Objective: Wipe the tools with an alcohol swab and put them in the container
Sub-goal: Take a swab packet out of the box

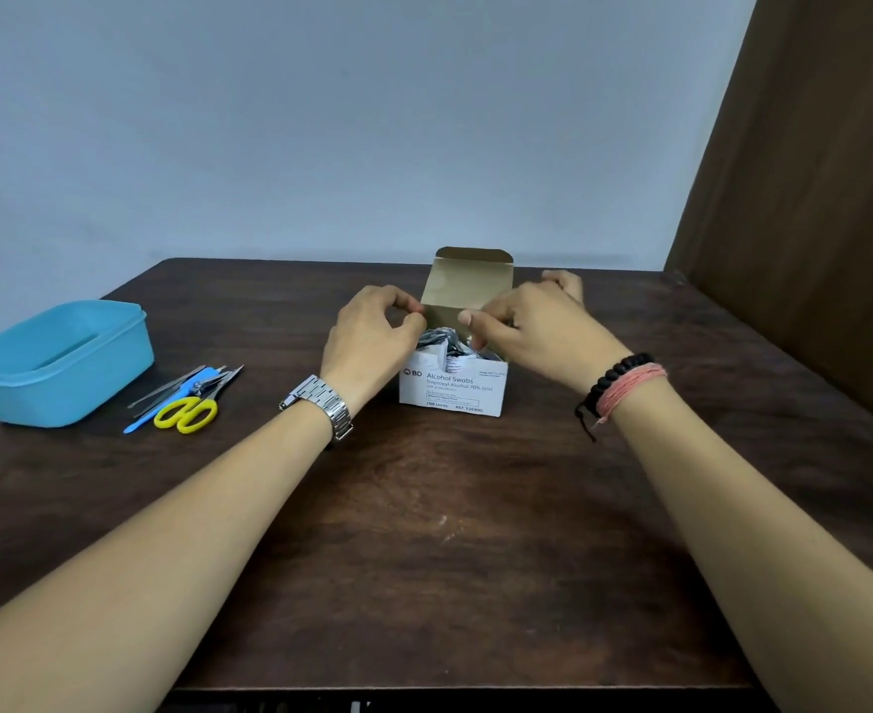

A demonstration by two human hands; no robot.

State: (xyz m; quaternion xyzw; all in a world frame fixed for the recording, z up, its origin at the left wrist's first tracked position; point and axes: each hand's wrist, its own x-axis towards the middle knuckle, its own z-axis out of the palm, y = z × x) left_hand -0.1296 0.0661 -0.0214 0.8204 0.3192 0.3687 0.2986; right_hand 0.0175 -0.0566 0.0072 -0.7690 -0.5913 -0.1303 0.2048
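Left hand (372,334), fingers curled, pinching left edge of open top of white cardboard alcohol swab box (452,385); steel link watch (321,403) on that wrist. Right hand (532,326), fingers curled at right side of box opening, thumb forward near lid; exact hold on flap hard to tell. Black bead bracelet (614,378) and pink thread band (629,391) on right wrist. Box upright at table centre, brown lid flap (467,285) tilted back, crumpled swab packets (447,344) showing inside. Well left of box: yellow-handled scissors (187,414), blue-handled tool (177,398), slim metal tools (166,391) in loose pile, untouched. Just beside pile, further left, light blue rectangular plastic container (58,362) near table edge. All on dark brown wood-grain table (424,532). Plain pale grey-blue wall (346,120) behind; brown wooden panel (810,198) at right.
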